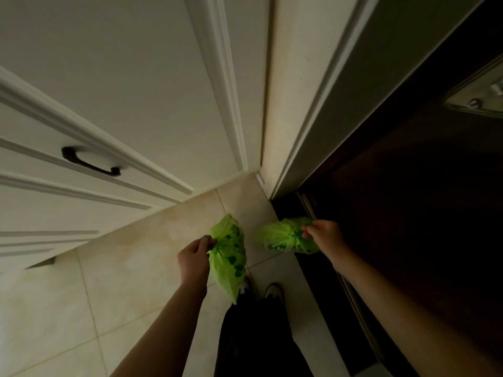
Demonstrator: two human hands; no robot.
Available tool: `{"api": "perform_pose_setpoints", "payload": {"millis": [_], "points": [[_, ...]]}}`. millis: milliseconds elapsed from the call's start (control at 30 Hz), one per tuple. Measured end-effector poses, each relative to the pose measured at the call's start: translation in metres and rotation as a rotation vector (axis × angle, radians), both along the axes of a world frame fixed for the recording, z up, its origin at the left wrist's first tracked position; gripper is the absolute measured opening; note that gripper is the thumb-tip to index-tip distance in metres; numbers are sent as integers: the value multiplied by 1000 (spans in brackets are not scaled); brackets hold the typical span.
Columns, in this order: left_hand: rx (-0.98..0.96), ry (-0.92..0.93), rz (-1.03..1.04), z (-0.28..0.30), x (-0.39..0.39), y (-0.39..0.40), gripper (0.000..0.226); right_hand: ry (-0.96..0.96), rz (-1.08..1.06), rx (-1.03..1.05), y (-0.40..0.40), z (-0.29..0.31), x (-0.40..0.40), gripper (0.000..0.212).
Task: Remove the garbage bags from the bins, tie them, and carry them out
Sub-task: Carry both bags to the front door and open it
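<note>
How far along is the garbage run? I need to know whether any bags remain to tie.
Done, apparently: both green bags are out of their bins with necks gathered, seemingly tied. In hand: the left hand pinches the left bag and the right hand grips the right bag, both above the tiled floor. Left: carrying them out past the dark door. No bins are in view.

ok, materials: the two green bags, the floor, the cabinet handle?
Left bag and right bag: thin green plastic film, by the crinkles and light showing through; darker green print. Floor: glossy cream tile, ceramic or stone, by the grout lines and sheen. Cabinet handle: dark, probably metal with a matte finish; too blurred to be sure.
</note>
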State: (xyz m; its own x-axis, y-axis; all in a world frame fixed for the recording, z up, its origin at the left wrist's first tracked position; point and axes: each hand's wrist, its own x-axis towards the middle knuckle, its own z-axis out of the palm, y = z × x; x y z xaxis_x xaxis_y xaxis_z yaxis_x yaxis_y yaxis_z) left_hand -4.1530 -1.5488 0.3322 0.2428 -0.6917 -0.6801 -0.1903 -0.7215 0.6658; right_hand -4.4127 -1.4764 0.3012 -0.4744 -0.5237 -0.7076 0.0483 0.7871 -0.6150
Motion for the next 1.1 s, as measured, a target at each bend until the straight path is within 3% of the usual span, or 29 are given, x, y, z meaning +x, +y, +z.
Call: {"api": "perform_pose_setpoints", "payload": {"millis": [333,567,800,934,1100], "points": [[-24,5,49,-50,-35,-39,23,-69,-70,8,-41,-52,-32,25],[-46,51,47,-90,-65,-73,20,-18,-42,-17,-82,-87,-60,29],[-134,71,-123,-103,-107,-117,16,217,82,-38,-118,-90,-88,34],[-171,38,-219,-106,-122,-138,22,190,-58,-92,-131,-97,-103,25],[-194,-23,-360,-113,-130,-150,19,207,-73,-105,-140,-102,-113,32]]}}
